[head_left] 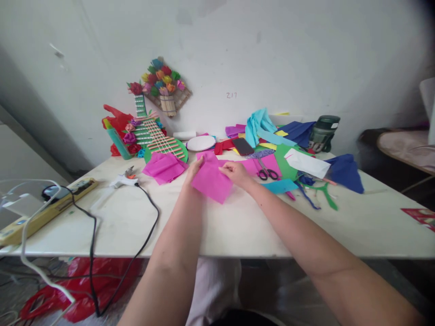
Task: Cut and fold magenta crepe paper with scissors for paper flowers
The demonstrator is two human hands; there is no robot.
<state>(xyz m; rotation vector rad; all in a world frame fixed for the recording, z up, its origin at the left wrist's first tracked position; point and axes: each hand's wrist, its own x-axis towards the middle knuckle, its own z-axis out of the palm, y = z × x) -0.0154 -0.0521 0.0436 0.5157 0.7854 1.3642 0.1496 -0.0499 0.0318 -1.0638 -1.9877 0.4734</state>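
A pink sheet of crepe paper (pixel 212 181) is held up over the white table between my two hands. My left hand (pixel 195 170) grips its left edge, the thumb on top and the other fingers behind it. At its right side my right hand (pixel 235 173) pinches the paper between thumb and fingers. A second crumpled pink piece (pixel 165 168) lies left of my left hand. To the right of my right hand, black-handled scissors (pixel 267 173) rest on more pink paper (pixel 272 162), close to a blue strip (pixel 280 186).
A glue gun (pixel 124 180) and a yellow power strip (pixel 64 204) with cords are at left. Behind stand a flower-decorated guitar craft (pixel 159 140) and a teal bottle (pixel 117 142). Coloured paper, a phone (pixel 243 146) and a dark bottle (pixel 324 133) crowd the back right.
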